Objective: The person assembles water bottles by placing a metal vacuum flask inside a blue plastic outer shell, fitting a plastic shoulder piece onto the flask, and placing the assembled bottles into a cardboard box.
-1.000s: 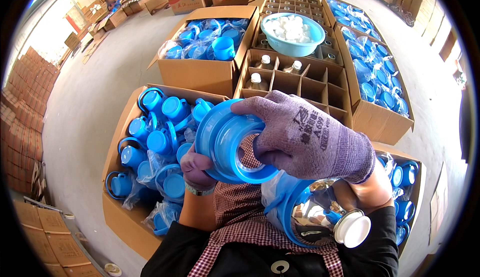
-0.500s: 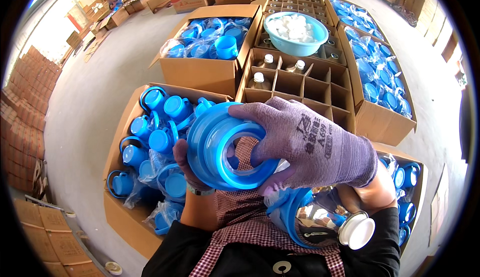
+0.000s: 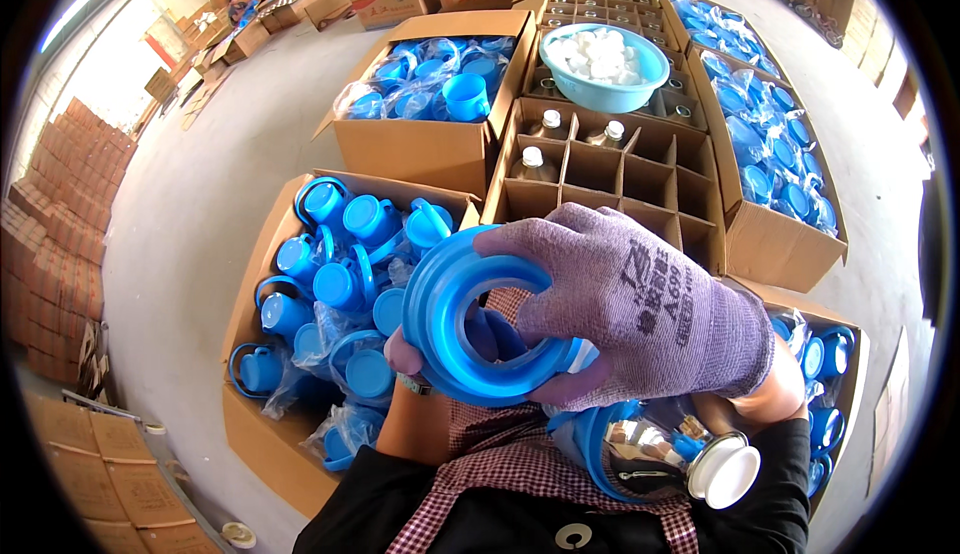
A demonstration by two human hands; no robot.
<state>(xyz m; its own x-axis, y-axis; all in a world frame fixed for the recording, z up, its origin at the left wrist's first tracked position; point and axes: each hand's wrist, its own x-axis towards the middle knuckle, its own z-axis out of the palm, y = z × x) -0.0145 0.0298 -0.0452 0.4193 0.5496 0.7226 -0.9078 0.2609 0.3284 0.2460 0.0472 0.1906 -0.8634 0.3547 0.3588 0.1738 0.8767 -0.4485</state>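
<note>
A round blue plastic collar [image 3: 428, 299] with stepped rims and an open centre is held up in front of my chest. My right hand [image 3: 640, 304], in a purple knit glove, is closed over its right side, with fingers reaching into the hole. My left hand [image 3: 403, 356], also gloved, grips the collar from behind and below; only its edge shows at the left, and some purple fingers show through the opening. Beneath my right forearm a silvery flask liner [image 3: 645, 454] with a white stopper [image 3: 724, 474] lies tilted, a blue plastic part [image 3: 590, 449] around it.
Boxes of blue cups [image 3: 340, 284] stand at left, back left and right. Ahead, a divided carton [image 3: 650, 179] holds several white-capped bottles. A light-blue basin [image 3: 610, 94] of white caps sits on the cartons behind. Stacked cartons [image 3: 75, 224] line the far left.
The collar has moved slightly right and down in my hands and tilted, so more of its hole and the left fingers show. The whole view has shifted a little.
</note>
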